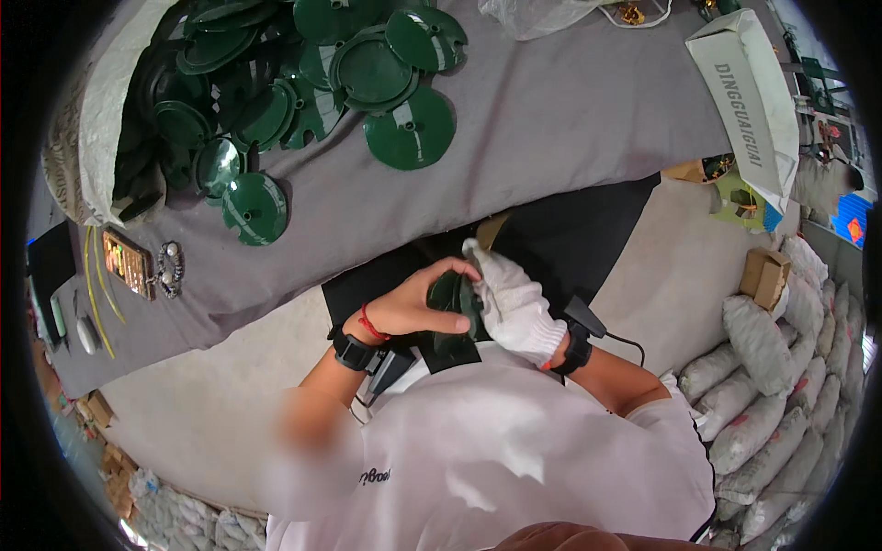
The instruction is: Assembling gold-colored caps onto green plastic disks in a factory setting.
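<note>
Close in front of my body, over my lap, both hands hold dark green plastic discs (445,292), seen partly edge-on; how many there are is hidden. Bare, with a red cord at the wrist, my left hand (409,303) curls round their left side, thumb across the front. My right hand (510,298), in a white knitted glove, presses against the right side with its fingers bent over the top. A large heap of similar green discs (411,130) lies on the grey cloth-covered table (551,138), spilling from a white woven sack (99,138).
On the table's left end lie a phone (127,263), a beaded bracelet (169,270) and yellow strips (97,298). A clear plastic bag (537,14) is at the far edge. A white paper bag (746,106) stands right. Filled sacks (758,432) are stacked at the lower right.
</note>
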A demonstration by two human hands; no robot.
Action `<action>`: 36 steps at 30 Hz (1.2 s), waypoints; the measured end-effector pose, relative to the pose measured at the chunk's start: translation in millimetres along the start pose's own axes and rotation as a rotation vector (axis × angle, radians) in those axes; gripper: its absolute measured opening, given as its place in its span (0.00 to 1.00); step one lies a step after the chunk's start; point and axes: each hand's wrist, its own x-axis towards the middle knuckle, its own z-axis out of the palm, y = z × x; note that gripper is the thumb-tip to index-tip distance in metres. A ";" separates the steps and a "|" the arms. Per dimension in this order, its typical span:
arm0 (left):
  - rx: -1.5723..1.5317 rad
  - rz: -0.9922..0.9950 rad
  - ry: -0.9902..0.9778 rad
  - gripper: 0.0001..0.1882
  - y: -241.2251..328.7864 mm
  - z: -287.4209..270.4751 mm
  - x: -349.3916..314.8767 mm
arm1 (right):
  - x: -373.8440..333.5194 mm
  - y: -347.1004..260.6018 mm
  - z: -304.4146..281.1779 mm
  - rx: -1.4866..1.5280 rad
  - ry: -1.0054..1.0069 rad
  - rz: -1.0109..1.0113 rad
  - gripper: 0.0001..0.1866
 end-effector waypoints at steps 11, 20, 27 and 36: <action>-0.158 0.027 0.032 0.32 -4.2 -5.4 -1.1 | 178.1 3.8 -248.0 -0.766 0.788 -0.665 0.16; -0.151 -0.013 0.091 0.33 2.1 -7.5 1.8 | 377.5 80.8 -321.7 -1.259 0.527 -0.378 0.16; -0.168 -0.013 0.057 0.32 1.5 -12.2 7.8 | 340.8 45.3 -276.4 -1.190 0.374 -0.152 0.13; -0.140 0.041 0.051 0.31 0.8 -4.8 -3.8 | 232.4 -7.2 -210.6 -0.167 0.712 -0.186 0.30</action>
